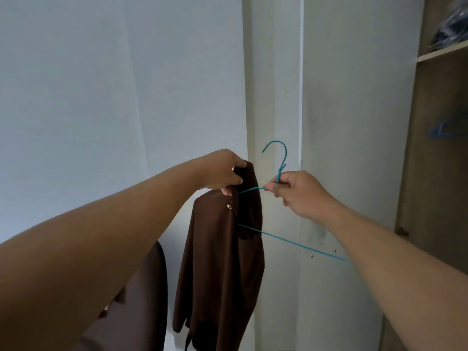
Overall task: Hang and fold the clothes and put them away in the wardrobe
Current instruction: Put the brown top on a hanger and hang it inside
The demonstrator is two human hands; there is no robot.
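Reaching forward from the lower left, the person's left hand (222, 173) grips the top edge of a brown garment (222, 262), fingers curled round the bunched fabric near its shoulder. The garment hangs down in front of a white wall (101, 84), with a small metal clasp (230, 206) showing near its top. One arm of a teal wire hanger (281, 168) disappears into the fabric, and the hanger's lower bar runs out to the right. The right hand (296, 192) pinches the hanger's twisted neck just under the hook. Farther right stands the open wardrobe (435, 173), with dark clothes (453, 26) on its shelf (442, 53) and blurred blue hangers (443, 129) below.
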